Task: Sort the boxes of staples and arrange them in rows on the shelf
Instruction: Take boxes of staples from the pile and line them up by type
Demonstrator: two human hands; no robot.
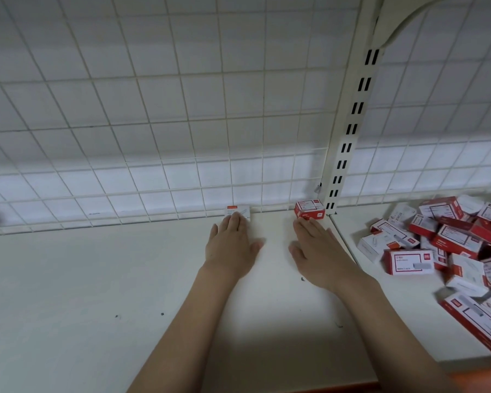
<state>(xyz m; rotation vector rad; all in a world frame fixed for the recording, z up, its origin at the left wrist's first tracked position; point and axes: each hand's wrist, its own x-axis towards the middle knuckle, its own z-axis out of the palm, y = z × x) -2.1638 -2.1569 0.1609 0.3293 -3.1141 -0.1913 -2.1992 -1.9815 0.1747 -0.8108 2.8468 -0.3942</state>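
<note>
A: Head view, near to far. Both forearms reach over the shelf [97, 279]. Left hand [230, 248] lies flat, fingers straight and together; right hand [318, 251] likewise flat.

B: Holding anything?

A: Nothing pinched. Left fingertips [234, 219] press against the white box [238, 211], just beyond them at the wire grid back [153, 123]. Right fingertips [304, 222] touch the red box [309, 209], just beyond them, hard by the slotted upright [349, 131]. The two boxes sit well apart, one ahead of each grip.

B: And the rest of the stock?

A: Loose pile of boxes [442, 245], red and white mixed, well off to the right of the right grip, on the next shelf bay.

B: Risks?

A: My judgement: a flat push gives little control. A box could twist askew against the grid, starting a crooked row. Mixed pile invites colours landing in the wrong row.
</note>
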